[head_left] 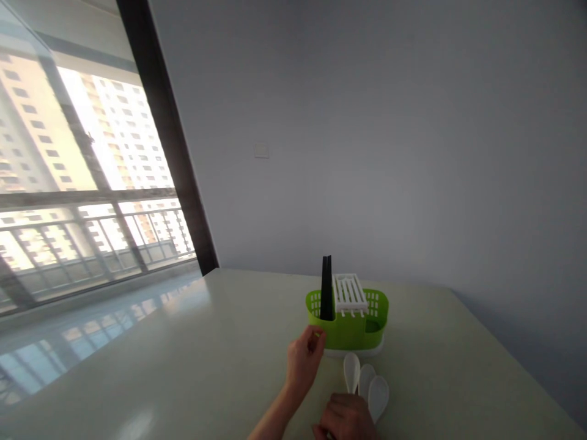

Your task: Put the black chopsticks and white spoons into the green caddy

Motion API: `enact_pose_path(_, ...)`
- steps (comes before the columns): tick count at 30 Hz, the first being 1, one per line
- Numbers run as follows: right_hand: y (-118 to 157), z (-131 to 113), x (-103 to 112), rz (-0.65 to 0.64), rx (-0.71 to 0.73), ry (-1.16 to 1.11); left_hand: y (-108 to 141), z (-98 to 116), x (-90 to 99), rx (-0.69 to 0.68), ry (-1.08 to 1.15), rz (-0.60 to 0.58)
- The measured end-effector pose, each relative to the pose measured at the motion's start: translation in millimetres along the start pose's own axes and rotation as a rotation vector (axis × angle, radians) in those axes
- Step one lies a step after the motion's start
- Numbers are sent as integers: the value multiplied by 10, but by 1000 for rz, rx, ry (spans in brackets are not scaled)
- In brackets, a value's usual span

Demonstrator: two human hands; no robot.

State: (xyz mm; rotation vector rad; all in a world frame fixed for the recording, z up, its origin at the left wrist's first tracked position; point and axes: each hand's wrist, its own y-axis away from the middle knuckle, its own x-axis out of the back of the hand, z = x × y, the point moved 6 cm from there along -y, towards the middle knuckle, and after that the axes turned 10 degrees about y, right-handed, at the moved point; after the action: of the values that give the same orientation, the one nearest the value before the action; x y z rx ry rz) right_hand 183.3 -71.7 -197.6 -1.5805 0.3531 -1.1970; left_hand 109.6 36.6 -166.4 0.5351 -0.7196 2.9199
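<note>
- Left hand: reaching in from the near side and hanging just beside the near left corner of the basket; fingers are curling toward the thumb, leaving a narrow hollow; whether the fingertips are meeting or touching the basket, cannot tell.
- Right hand: resting low at the near edge of view, fingers bending over the handle ends of the spoons; whether it is gripping them, cannot tell.
- Spoons, white, three: lying near the basket, on its near side, bowls fanning out toward the far side and right; handles are mostly hiding behind the right hand.
- Basket, green, pierced walls: standing on the table, right of the left hand and beyond the spoons.
- Base tray, white: sitting under the basket, its near rim showing.
- Sticks, black, slender: standing nearly upright in the left part of the basket.
- Rack, white, slatted, small hooks along its near edge: lying tilted across the basket's middle.
- Table, pale, glossy: extending to the wall.
- Window: showing tall buildings at left.
</note>
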Motion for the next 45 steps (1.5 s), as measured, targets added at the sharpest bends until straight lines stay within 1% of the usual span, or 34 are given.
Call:
enact_pose_path(2, -9, 6, 12, -12, -16, 1, 98, -7, 7, 13, -6, 73)
enact_pose_path(3, -8, 14, 13, -14, -25, 8, 123, -13, 2, 19, -12, 90)
enact_pose_path(4, -5, 24, 10, -15, -31, 16, 137, -28, -23, 28, -25, 74)
enact_pose_path(5, -1, 31, 5, -13, -29, 21, 145, -56, -74, 41, -49, 27)
enact_pose_path(9, 15, 26, -17, 34, 34, 0, 204, -283, -386, 145, -210, -255)
enact_pose_path(12, 21, 34, -21, 74, 37, -12, 261, -438, -567, 244, -287, -380)
enact_pose_path(14, 21, 38, -19, 83, 29, -16, 275, -470, -648, 277, -312, -430)
enact_pose_path(17, 11, 37, -12, 81, 25, -16, 248, -452, -716, 281, -333, -447)
enact_pose_path(23, -10, 40, -6, 72, 31, -11, 184, -480, -774, 250, -313, -376)
enact_pose_path(26, 1, 57, -7, 58, 10, -3, 170, -498, -677, 256, -230, -301)
enact_pose_path(28, 19, 87, -12, 22, -37, -3, 151, -443, -530, 229, -170, -223)
enact_pose_path(30, 43, 132, -17, -29, -100, 5, 132, -326, -343, 162, -112, -139)
enact_pose_path(32, 73, 206, -21, -91, -198, 23, 128, -186, -150, 86, -60, -61)
enact_pose_path(34, 116, 306, -38, -168, -332, -3, 149, -58, 16, 16, -45, 4)
enact_pose_path(36, 166, 396, -65, -234, -456, -71, 196, 50, 137, -65, -80, 57)
enact_pose_path(37, 184, 421, -78, -252, -486, -102, 228, 98, 178, -113, -108, 77)
enact_pose_path(39, 196, 427, -95, -260, -475, -126, 303, 183, 224, -222, -157, 102)
enact_pose_path(42, 186, 367, -132, -279, -377, -101, 417, 285, 242, -383, -188, 109)
enact_pose_path(45, 178, 319, -175, -332, -345, -102, 512, 367, 260, -495, -216, 110)
